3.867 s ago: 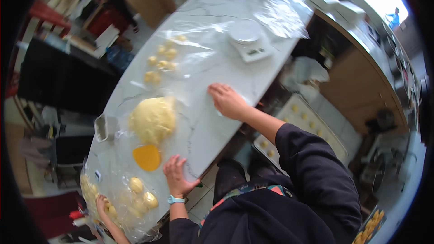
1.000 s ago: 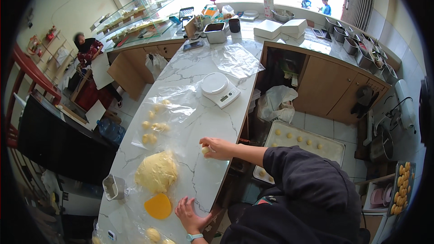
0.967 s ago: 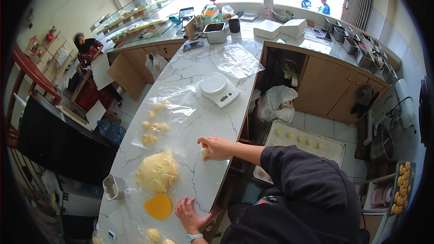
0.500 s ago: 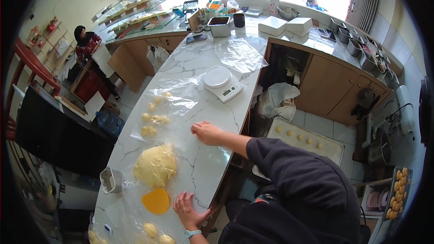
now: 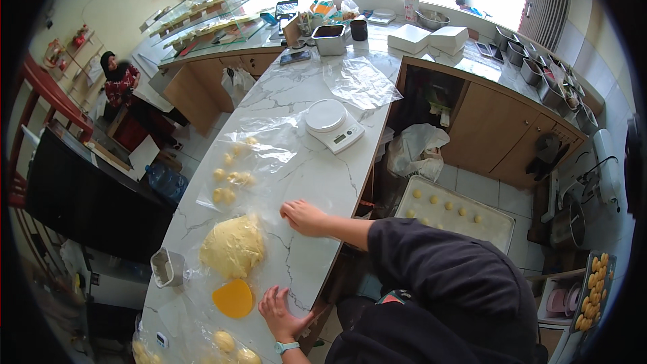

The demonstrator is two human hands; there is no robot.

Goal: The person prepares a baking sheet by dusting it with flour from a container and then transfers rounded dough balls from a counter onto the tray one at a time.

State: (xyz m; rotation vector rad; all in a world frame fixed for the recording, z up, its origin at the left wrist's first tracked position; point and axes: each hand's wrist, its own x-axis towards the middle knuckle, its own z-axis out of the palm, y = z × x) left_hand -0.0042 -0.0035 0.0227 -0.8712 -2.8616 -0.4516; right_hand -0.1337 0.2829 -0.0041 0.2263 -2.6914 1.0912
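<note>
My right hand is closed, its fingers curled down onto the marble counter; whatever may be under the palm is hidden. Nearer to me, my left hand lies with fingers spread on the counter by its edge, holding nothing. To the left of my right hand is a big lump of pale yellow dough on plastic film. Just below the lump sits a yellow-orange dough scraper, close to my left fingertips. Beyond the lump, several small dough balls lie under clear plastic.
A white kitchen scale stands farther up the counter, near a crumpled clear plastic sheet. On the left edge is a square container. A tray with dough balls sits low at the right. Another person stands far left.
My right hand has shifted slightly toward me and left, its fingers still curled on the counter. My left hand stays put. The person far left has changed posture.
</note>
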